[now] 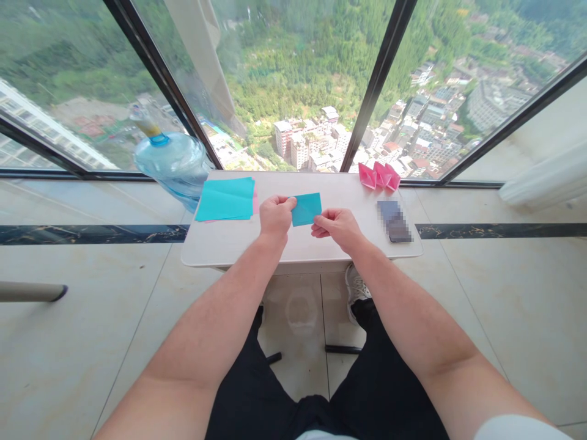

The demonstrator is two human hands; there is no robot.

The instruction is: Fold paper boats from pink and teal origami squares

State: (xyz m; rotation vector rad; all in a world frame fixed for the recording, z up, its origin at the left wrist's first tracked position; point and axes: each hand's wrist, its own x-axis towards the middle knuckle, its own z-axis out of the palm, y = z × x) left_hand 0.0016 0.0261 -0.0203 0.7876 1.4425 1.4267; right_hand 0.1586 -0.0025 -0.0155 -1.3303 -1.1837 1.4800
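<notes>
Fingers (pixel 290 203) holding teal paper (pixel 307 210), apparently folded

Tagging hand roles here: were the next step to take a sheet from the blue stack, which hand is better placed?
Probably the left hand: it is nearer the blue stack than the right hand is. Both hold the small blue paper, so the left would first let go.
</notes>
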